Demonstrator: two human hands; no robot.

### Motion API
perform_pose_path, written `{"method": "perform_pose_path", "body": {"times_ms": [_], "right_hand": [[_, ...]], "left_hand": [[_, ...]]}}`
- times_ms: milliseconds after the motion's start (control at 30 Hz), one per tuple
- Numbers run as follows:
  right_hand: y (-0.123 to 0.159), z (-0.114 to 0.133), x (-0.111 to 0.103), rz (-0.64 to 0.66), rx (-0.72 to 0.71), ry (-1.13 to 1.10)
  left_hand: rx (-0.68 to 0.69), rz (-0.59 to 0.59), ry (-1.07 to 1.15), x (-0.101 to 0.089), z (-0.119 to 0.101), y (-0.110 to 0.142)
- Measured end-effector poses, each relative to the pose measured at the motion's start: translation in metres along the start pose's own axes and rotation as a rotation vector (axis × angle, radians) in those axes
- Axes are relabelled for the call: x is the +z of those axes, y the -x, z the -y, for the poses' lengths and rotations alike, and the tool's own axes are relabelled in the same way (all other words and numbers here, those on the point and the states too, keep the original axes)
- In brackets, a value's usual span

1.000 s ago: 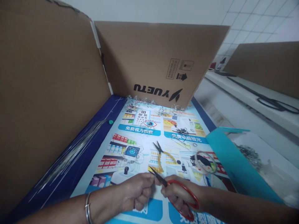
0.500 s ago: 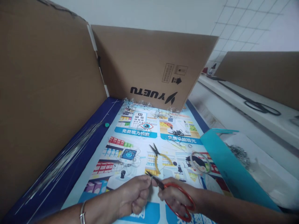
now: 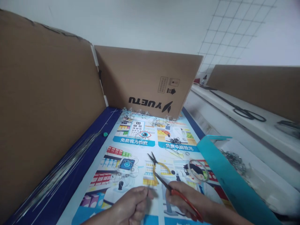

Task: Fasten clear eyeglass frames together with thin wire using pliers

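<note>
My left hand (image 3: 132, 204) is closed in a pinch near the front of the printed mat, with a thin wire-like piece just showing at the fingertips. To its right, my right hand (image 3: 184, 197) grips red-handled scissors (image 3: 167, 186), their dark blades pointing up and left and looking closed. The scissor tip lies apart from my left fingers, in front of the yellow-handled pliers (image 3: 154, 159), which rest on the mat with jaws pointing away. A clear round coil (image 3: 207, 173) lies on the mat beyond my right hand.
Long thin wires (image 3: 67, 168) lie along the blue left edge. Small black rings (image 3: 175, 140) and fine wire pieces (image 3: 140, 113) are spread farther back. At right stands a turquoise box (image 3: 236, 184) holding tangled metal bits (image 3: 235, 161). Cardboard panels (image 3: 140, 72) wall the left and back.
The scissors were at my left fingertips and have drawn away to the right. My hands have moved apart. The camera view has tilted upward and turned slightly right.
</note>
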State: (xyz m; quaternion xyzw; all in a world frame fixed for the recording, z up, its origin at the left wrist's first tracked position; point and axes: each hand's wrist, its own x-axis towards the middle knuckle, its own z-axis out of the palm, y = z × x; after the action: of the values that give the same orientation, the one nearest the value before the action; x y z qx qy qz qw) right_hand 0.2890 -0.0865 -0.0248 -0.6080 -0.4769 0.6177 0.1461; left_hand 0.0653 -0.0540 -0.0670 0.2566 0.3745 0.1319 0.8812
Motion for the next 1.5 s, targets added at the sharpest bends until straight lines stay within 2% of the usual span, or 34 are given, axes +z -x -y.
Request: {"method": "perform_pose_path", "body": {"times_ms": [133,233,333,467,633,800,900,1000,1133,1200,1333,1500], "right_hand": [[-0.006,0.009,-0.023,-0.267,-0.198,0.521],[-0.02,0.007,-0.044,-0.405,-0.206,0.659],[-0.038,0.007,-0.06,-0.532,-0.228,0.796],[-0.065,0.016,-0.073,-0.576,-0.27,0.942],[-0.095,0.034,-0.097,-0.627,-0.299,1.098],[-0.108,0.036,-0.122,-0.57,-0.29,1.248],[-0.097,0.033,-0.117,-0.583,-0.307,1.343],[-0.069,0.028,-0.094,-0.555,-0.38,1.436],[-0.027,0.012,-0.056,-0.263,-0.581,1.555],[-0.016,0.001,-0.043,-0.186,-0.631,1.609],[-0.016,-0.013,-0.03,-0.147,-0.666,1.681],[-0.031,-0.011,-0.032,-0.095,-0.708,1.641]], "left_hand": [[0.095,0.071,-0.053,-0.011,0.01,-0.014],[0.181,0.116,-0.065,-0.016,0.015,-0.018],[0.204,0.152,-0.057,-0.015,0.016,-0.016],[0.177,0.141,0.003,-0.009,0.011,-0.007],[0.165,-0.017,0.127,-0.002,0.004,0.003],[0.22,-0.028,0.209,-0.006,0.004,0.004],[0.245,-0.031,0.255,-0.008,0.005,0.004],[0.249,-0.041,0.281,-0.008,0.004,0.004],[0.241,-0.065,0.289,-0.007,0.003,0.004],[0.244,-0.067,0.287,-0.008,0.004,0.002],[0.256,-0.054,0.285,-0.009,0.006,0.0],[0.26,-0.003,0.27,-0.008,0.004,0.001]]}}
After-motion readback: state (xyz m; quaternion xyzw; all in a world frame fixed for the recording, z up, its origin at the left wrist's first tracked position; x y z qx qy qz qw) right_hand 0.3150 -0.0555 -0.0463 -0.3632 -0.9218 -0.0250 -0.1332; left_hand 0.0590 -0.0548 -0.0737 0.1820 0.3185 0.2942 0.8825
